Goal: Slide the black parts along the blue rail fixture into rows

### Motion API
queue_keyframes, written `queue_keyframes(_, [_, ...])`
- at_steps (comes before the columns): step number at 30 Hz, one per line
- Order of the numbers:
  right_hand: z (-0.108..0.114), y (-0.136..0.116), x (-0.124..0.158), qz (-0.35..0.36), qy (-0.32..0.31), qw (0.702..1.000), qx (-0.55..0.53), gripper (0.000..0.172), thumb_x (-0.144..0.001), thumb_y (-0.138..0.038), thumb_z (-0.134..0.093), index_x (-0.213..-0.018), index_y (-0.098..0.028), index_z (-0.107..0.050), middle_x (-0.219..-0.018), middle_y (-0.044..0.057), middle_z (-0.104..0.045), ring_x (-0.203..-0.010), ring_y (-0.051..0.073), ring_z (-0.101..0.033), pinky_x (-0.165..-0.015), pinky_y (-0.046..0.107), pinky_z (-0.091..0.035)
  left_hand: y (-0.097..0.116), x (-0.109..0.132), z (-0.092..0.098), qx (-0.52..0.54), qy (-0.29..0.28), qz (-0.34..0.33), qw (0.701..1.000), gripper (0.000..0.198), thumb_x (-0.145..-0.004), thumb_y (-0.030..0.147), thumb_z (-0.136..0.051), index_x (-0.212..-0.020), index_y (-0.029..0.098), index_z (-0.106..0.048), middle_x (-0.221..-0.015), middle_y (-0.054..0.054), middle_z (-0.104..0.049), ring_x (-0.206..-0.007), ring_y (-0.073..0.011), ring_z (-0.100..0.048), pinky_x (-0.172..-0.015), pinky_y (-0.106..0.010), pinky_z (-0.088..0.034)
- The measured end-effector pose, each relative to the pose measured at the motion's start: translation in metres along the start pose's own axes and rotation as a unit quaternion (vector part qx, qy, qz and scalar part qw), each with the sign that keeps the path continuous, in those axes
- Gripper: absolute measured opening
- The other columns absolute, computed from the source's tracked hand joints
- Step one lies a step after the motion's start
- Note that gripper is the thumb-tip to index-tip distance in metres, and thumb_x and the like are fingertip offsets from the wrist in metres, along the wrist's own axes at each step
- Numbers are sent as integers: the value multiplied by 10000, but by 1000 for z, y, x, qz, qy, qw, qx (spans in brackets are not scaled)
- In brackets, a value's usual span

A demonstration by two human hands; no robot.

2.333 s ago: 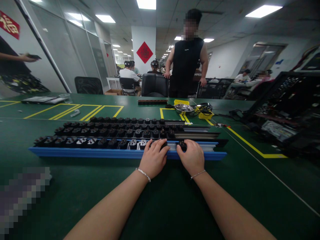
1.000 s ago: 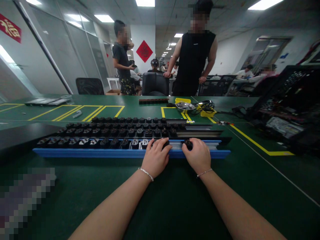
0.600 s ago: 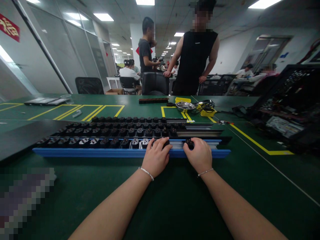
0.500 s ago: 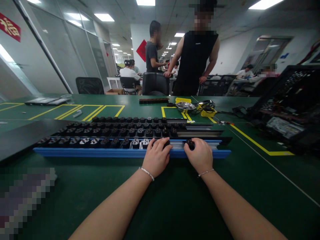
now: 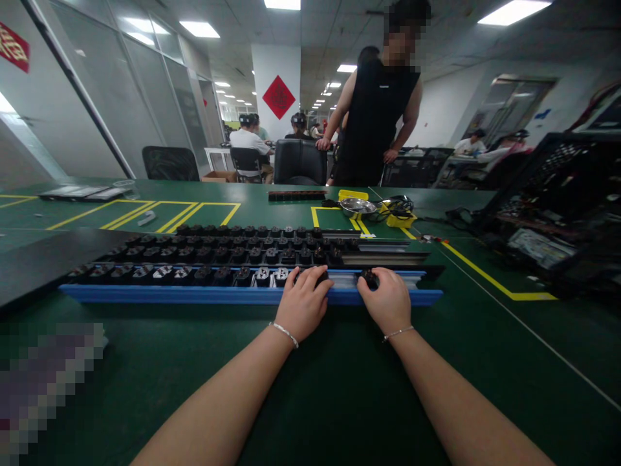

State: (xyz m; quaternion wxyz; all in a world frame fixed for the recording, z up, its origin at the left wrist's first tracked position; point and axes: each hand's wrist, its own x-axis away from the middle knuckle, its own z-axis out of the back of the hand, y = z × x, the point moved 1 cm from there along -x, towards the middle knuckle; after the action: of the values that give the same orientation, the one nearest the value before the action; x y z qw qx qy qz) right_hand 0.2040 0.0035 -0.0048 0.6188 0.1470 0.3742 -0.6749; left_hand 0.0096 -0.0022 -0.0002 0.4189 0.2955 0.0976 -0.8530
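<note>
A blue rail point(image 5: 194, 295) lies across the table before me, its channel filled on the left with a row of round-faced socket modules point(image 5: 223, 275), mostly black. My right hand point(image 5: 388, 294) pinches a single black socket module point(image 5: 367, 279) between thumb and fingers, at the bare right stretch of the channel. At the right end of the row, my left hand point(image 5: 305, 298) has its fingers bent over another black socket module point(image 5: 321, 277), mostly hidden beneath them. A pale strip of channel point(image 5: 342, 278) shows between the two hands.
Behind the blue rail lie several dark rails point(image 5: 388, 257) with similar modules. Farther back are a metal bowl point(image 5: 358, 206), yellow holders point(image 5: 400, 221) with cables and a dark strip point(image 5: 297, 195). A black open-framed case point(image 5: 548, 200) stands right. A person in black point(image 5: 378, 116) stands across the table.
Both hands keep nearly the same hold and place on the rail. The view has shifted slightly. Behind, the person in grey has moved right, now mostly hidden behind the person in black.
</note>
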Motion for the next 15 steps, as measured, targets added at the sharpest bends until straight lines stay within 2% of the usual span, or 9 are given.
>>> queue_keyframes(15, [5,4,0,-13,4,1000,15,263,-756,-346,-524,-888,-141,-623,-958,113,-657,-927,247,-568,-865,372,-408,0,0,1,-3,-3,2,1000,300,-819,209,-512,-1107,268,-572,-1347,-40,-487,-1210,-228,-451,-1080,-496,-256])
